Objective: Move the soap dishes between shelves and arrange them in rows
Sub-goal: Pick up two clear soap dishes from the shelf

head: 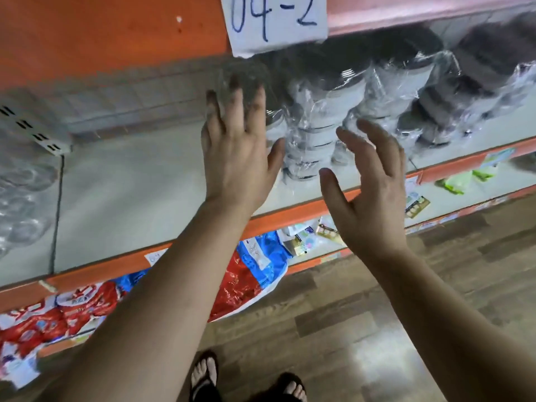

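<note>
Where the person stands, sandalled feet rest on a wood-patterned floor, and a lower shelf carries red and blue packets whose print is too blurred to read. Above these, both arms reach toward the middle shelf. The left hand has its fingers straight and spread, the tips at or against clear wrapping; contact cannot be confirmed. The right hand is likewise open, fingers slightly curved, holding nothing, just beside the film-wrapped soap dishes, which lie in stacks toward the back and right of that shelf.

Judged from this, the step in hand is the approach to a stack from both sides; the next move calls for closing both hands on one wrapped stack without the slippery film sliding. A small label on the orange shelf edge is illegible. Farthest up, a paper sign reads "04-2" in blue handwriting.
</note>
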`<state>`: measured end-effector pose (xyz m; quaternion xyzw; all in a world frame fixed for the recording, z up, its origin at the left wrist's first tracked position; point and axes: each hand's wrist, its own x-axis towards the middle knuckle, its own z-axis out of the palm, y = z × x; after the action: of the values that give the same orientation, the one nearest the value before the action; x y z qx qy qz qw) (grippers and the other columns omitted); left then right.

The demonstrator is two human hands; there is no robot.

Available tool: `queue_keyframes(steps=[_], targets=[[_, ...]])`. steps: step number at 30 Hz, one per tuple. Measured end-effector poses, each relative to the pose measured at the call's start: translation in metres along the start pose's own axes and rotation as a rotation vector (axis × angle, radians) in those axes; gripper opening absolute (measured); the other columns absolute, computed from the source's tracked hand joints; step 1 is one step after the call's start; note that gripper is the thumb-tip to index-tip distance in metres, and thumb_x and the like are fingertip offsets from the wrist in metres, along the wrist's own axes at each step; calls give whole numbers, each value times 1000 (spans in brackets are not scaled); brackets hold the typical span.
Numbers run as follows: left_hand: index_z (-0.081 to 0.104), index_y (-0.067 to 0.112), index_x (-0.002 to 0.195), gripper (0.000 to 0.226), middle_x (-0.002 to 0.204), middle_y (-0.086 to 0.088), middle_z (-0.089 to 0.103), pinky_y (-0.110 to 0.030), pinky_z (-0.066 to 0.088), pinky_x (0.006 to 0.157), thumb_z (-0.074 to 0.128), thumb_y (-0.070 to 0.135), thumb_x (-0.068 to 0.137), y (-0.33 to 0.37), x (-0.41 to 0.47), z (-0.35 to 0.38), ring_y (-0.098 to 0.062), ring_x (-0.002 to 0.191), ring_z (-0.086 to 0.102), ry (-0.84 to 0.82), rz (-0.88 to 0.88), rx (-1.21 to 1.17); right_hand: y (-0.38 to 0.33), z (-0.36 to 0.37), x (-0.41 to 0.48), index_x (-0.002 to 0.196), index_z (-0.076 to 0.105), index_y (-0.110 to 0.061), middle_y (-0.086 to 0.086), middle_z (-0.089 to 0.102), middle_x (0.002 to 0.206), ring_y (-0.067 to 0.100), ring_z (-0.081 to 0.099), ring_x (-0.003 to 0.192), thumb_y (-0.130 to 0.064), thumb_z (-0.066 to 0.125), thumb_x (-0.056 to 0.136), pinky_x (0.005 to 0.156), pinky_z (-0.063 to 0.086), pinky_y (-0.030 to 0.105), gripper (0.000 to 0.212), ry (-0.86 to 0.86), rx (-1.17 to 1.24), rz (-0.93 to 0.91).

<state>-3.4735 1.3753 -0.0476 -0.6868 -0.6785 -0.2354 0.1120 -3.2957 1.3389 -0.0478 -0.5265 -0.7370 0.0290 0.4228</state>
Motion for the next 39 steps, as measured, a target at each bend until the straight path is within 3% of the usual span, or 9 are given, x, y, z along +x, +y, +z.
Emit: queue_keyframes(steps=[4, 7, 12, 16, 20, 24, 29, 34, 39], targets=[[53, 16, 133, 64, 149, -21, 41, -50, 42, 96, 60, 56, 84, 1, 9, 18, -45, 125, 48, 72, -91, 9, 15, 13, 18, 127, 59, -1, 21, 51, 134, 34, 45, 127, -17, 63, 90, 103, 38, 56, 41, 128, 22, -67], [58, 14, 120, 57, 138, -17, 51, -50, 44, 90, 68, 55, 82, 2, 9, 21, -43, 116, 52, 145, -147, -45, 17, 24, 31, 134, 55, -1, 22, 49, 138, 30, 40, 130, -25, 66, 90, 109, 32, 53, 51, 182, -11, -85], [60, 6, 112, 45, 133, -18, 54, -49, 43, 93, 69, 43, 88, 1, 2, 22, -42, 115, 54, 237, -95, -173, 16, 39, 56, 132, 58, -5, 22, 51, 136, 31, 41, 128, -39, 67, 89, 107, 35, 52, 55, 247, -13, -49], [60, 3, 111, 42, 135, -22, 52, -48, 41, 98, 64, 40, 91, -2, -10, 14, -42, 120, 52, 279, -67, -230, 13, 50, 72, 130, 58, -4, 28, 46, 141, 45, 43, 128, -48, 68, 85, 106, 37, 52, 63, 237, -50, -4], [60, 2, 110, 43, 136, -23, 52, -49, 42, 100, 64, 41, 93, -3, -22, 7, -42, 121, 51, 280, -51, -247, 14, 52, 80, 124, 58, -7, 24, 43, 144, 44, 41, 130, -44, 74, 80, 106, 34, 44, 59, 144, -64, 73], [60, 3, 111, 43, 135, -22, 52, -49, 42, 102, 65, 41, 93, -3, -33, -1, -39, 123, 49, 263, -51, -238, 10, 45, 86, 111, 57, -3, 23, 49, 134, 42, 45, 123, -35, 80, 74, 102, 37, 45, 55, 147, -29, 85], [59, 3, 112, 41, 134, -22, 53, -49, 41, 102, 65, 39, 94, 0, -47, -15, -40, 123, 50, 264, -33, -248, 7, 35, 85, 101, 56, -4, 17, 58, 115, 37, 49, 113, -31, 73, 74, 95, 34, 38, 41, 174, -28, 61], [57, 4, 113, 41, 134, -21, 53, -50, 41, 103, 65, 39, 93, 3, -65, -33, -40, 124, 50, 236, -11, -248, -7, 16, 55, 97, 56, -2, 16, 56, 110, 36, 49, 101, -29, 70, 70, 88, 34, 38, 40, 169, 29, 75], [56, 6, 112, 41, 133, -19, 54, -50, 41, 103, 62, 42, 93, 7, -96, -60, -40, 123, 51, 205, -10, -255, -26, -9, 11, 97, 56, -2, 18, 57, 109, 37, 47, 108, -25, 70, 69, 95, 30, 35, 39, 91, 41, 112]])
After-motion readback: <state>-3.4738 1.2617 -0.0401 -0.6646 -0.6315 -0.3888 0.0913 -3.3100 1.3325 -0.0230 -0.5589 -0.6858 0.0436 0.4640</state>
